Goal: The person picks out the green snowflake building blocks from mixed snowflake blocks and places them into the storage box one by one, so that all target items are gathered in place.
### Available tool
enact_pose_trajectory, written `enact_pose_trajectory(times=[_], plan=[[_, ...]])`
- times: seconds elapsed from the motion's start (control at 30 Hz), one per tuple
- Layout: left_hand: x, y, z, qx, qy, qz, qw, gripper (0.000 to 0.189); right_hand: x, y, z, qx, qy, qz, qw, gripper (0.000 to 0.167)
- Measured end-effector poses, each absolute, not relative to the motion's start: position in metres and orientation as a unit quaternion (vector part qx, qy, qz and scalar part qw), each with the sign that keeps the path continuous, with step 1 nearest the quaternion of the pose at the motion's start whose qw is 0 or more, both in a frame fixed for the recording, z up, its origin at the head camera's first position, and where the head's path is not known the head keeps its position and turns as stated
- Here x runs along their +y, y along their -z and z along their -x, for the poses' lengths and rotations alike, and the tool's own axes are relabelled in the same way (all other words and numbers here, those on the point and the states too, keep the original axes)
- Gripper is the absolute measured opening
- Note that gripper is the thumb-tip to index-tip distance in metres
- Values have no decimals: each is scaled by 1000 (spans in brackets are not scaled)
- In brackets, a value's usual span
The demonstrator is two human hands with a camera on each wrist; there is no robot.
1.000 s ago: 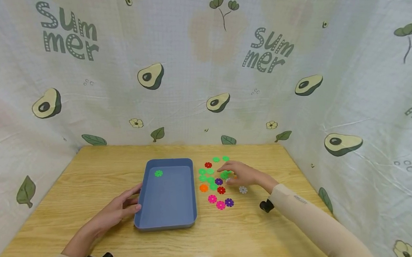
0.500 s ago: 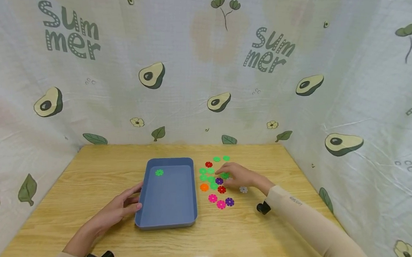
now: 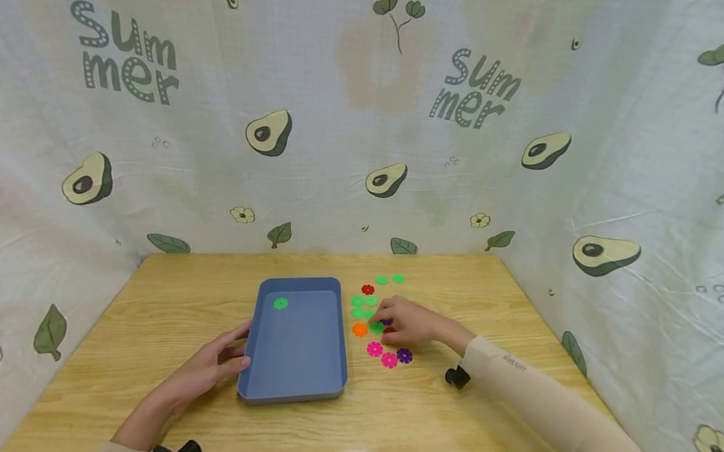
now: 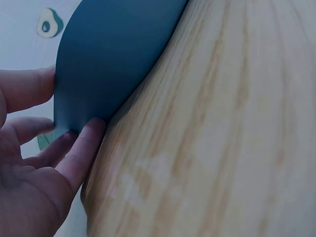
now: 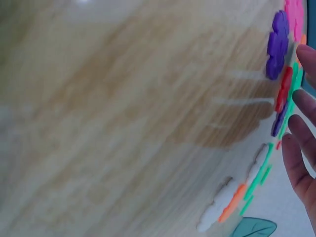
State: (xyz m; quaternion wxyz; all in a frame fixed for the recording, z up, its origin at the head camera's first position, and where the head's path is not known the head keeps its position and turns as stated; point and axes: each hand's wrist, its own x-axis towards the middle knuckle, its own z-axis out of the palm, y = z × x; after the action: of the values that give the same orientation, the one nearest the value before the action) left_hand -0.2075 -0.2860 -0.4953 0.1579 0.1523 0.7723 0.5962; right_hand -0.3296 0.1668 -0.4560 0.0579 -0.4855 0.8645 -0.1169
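My left hand (image 3: 211,366) rests against the left wall of a blue-grey rectangular tray (image 3: 298,391), its fingers touching the outer side. In the left wrist view, its fingertips lie along the tray's wall (image 4: 106,54) near the tabletop. One green snowflake disc (image 3: 280,303) lies inside the tray at the far end. Over the loose plastic snowflake discs right of the tray hovers my right hand (image 3: 414,320), fingers loosely bent and apart, partly hiding a red and a purple disc (image 3: 386,321). Nothing shows between its fingers in the right wrist view.
Nearest me lie two pink discs (image 3: 375,349) and a purple disc (image 3: 404,355). An orange disc (image 3: 359,330) and several green discs (image 3: 357,301) lie close to the tray's right wall. White discs (image 5: 217,207) show in the right wrist view. A printed curtain (image 3: 327,81) surrounds the wooden table (image 3: 276,442).
My right hand has moved left and nearer to me, from the green and white discs to above the red and purple ones. The left hand stays at the tray.
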Motion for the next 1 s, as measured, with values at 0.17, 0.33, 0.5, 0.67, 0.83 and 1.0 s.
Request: enact_pose_trajectory(times=[0.17, 0.33, 0.5, 0.67, 0.83, 1.0], plan=[[-286, 497, 209, 769, -602, -153, 155, 80, 165, 458, 327, 863, 118, 488, 62, 36], [-287, 497, 209, 768, -601, -154, 157, 80, 164, 459, 329, 867, 114, 481, 57, 35], [-287, 495, 209, 770, -597, -157, 158, 80, 164, 458, 331, 866, 108, 485, 62, 34], [-285, 492, 208, 770, -599, -152, 158, 80, 165, 457, 334, 861, 117, 491, 62, 33], [-284, 490, 208, 769, -601, -148, 160, 81, 164, 456, 333, 862, 121, 488, 70, 32], [-284, 491, 207, 770, -600, -144, 160, 81, 163, 457, 335, 862, 116, 489, 67, 33]])
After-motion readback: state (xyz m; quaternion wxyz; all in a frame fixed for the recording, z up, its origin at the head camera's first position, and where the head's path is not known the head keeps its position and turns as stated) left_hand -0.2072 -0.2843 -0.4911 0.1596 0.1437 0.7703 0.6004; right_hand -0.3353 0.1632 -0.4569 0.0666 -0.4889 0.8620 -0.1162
